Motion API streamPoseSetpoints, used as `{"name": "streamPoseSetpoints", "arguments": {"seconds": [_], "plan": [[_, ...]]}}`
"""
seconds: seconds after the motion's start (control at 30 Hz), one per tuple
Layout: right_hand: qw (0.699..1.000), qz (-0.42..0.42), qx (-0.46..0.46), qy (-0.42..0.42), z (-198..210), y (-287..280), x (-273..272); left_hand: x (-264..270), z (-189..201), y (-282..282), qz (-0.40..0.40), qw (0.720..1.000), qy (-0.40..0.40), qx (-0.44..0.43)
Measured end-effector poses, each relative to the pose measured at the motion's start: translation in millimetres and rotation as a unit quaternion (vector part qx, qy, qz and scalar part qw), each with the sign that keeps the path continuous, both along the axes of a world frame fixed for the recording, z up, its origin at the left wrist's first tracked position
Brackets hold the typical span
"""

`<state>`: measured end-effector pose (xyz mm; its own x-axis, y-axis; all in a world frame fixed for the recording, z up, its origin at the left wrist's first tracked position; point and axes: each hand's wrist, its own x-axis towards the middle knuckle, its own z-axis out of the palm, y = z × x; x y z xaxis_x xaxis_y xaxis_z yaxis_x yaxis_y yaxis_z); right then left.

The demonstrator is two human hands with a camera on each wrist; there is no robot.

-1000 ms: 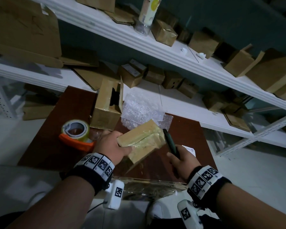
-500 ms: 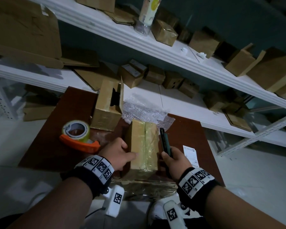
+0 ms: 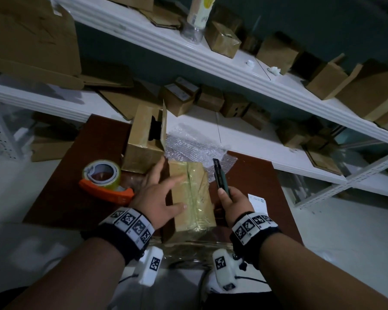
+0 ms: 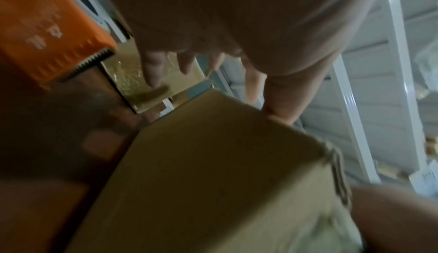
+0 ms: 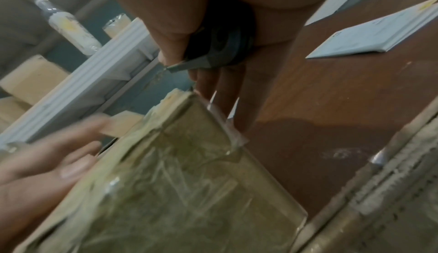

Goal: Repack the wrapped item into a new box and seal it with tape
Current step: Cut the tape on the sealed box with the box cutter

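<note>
Now orange tape dispenser (image 3: pixel 105 186) left of open left hand (image 3: pixel 159 195) on tape-sealed brown cardboard box (image 3: pixel 192 198), since squared up; right hand (image 3: pixel 235 201) grips dark box cutter (image 3: pixel 220 175).

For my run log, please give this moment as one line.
left hand: open, steadying taped box | right hand: grips utility knife | tape dispenser: idle on table

head view looks down; both wrist views close, sharing taped box (image 3: pixel 192 198).

Dim light; wrist views blurred; edges warped.
</note>
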<state>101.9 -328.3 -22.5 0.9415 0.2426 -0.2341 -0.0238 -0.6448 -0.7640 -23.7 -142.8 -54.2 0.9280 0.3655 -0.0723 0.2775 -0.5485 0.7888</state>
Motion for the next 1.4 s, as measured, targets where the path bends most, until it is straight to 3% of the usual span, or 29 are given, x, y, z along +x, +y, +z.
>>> {"name": "streamPoseSetpoints", "arguments": {"seconds": [0.17,0.3,0.47,0.6,1.0,1.4], "plan": [[0.998,0.015,-0.033,-0.056,18,-6,4,3,1,-12,0.03,0.999,0.023,0.006],[0.99,0.086,-0.065,-0.091,34,-23,-5,10,0,-11,0.048,0.998,0.011,0.041],[0.955,0.204,-0.163,-0.137,39,-54,-11,13,10,-19,0.065,0.997,0.02,0.041],[0.935,0.259,-0.206,-0.129,42,-71,-15,16,14,-23,0.08,0.995,0.032,0.046],[0.883,0.322,-0.292,-0.179,50,-100,3,26,4,-27,0.108,0.99,0.031,0.082],[0.862,0.333,-0.311,-0.222,42,-103,3,29,5,-28,0.114,0.991,0.017,0.063]]}}
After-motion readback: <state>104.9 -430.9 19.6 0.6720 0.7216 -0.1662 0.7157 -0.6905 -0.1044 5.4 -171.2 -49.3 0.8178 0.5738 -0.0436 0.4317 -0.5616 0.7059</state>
